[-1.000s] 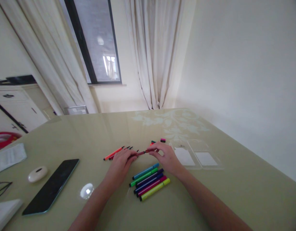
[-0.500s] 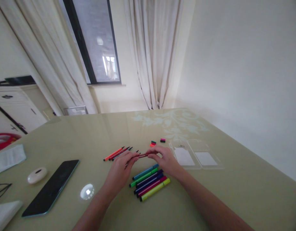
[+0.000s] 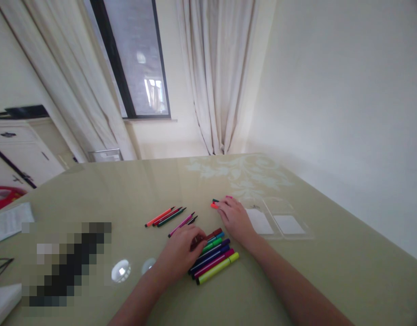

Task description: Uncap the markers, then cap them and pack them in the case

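Observation:
My left hand is curled, thumb and fingers around the near end of a capped brown marker. That marker lies along the far side of a row of capped markers: blue, green, dark blue, magenta and yellow. Farther off, my right hand is over the loose caps, fingers stretched and slightly bent. An orange cap lies at its fingertips, and a pink cap is mostly hidden behind it. Several uncapped markers rest left of my hands.
A clear plastic case with white inserts lies open to the right. On the left are a dark pixelated shape, a pale cloth or sheet and a thin black cord or frame. A wall borders the table on the right.
My hands have moved apart. My left hand has brought the brown marker down to the row, nearer me. My right hand has let go of it and moved away to the caps.

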Demonstrator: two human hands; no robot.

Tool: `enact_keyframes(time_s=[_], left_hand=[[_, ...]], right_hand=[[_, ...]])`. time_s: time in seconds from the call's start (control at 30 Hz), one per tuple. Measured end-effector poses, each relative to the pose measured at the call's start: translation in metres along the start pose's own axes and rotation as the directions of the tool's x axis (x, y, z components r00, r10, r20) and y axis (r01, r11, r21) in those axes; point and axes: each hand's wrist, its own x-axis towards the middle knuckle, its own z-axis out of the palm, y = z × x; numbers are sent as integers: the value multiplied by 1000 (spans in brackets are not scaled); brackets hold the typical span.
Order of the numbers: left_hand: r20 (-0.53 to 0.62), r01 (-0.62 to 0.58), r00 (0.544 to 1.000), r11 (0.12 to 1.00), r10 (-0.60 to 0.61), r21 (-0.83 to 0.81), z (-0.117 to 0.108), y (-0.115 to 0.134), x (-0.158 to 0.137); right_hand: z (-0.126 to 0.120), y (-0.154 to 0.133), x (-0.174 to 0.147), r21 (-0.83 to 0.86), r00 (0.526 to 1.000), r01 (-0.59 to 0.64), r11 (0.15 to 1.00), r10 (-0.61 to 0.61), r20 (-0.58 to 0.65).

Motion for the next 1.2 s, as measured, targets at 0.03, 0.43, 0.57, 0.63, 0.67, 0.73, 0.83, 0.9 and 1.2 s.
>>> enact_keyframes(time_s=[0.03, 0.43, 0.57, 0.63, 0.67, 0.73, 0.83, 0.9, 1.2], left_hand=[[8, -3, 1000, 1000, 3, -3, 1, 0, 0], [-424, 422, 862, 856, -277, 299, -45, -61, 2], [-418, 578, 811, 669, -409, 468, -58, -74, -6], [-368, 575, 818, 658, -443, 486, -59, -74, -7], [-348, 570, 822, 662, -451, 487, -59, -74, -6], [-324, 565, 825, 676, -463, 474, -59, -73, -5], [-304, 558, 830, 701, -468, 444, -58, -73, -2], [-296, 547, 837, 713, -460, 439, -57, -74, -2], [-342, 559, 828, 616, -444, 555, -57, -77, -8]], right_hand=[[1, -1, -1, -42, 1000, 9, 999, -8, 16], [0, -4, -2, -191, 999, 19, 981, -13, 34], [3, -3, -2, -205, 999, 14, 979, -3, 55], [3, -2, -1, -203, 998, 13, 979, 0, 65], [2, -2, -1, -198, 998, 10, 980, 4, 69], [1, -3, 0, -174, 997, -3, 985, 16, 72], [-2, -4, 1, -110, 998, -34, 993, 40, 58], [-3, -5, 2, -66, 997, -50, 997, 54, 58], [-4, -7, 1, 2, 996, -64, 998, 64, 68]])
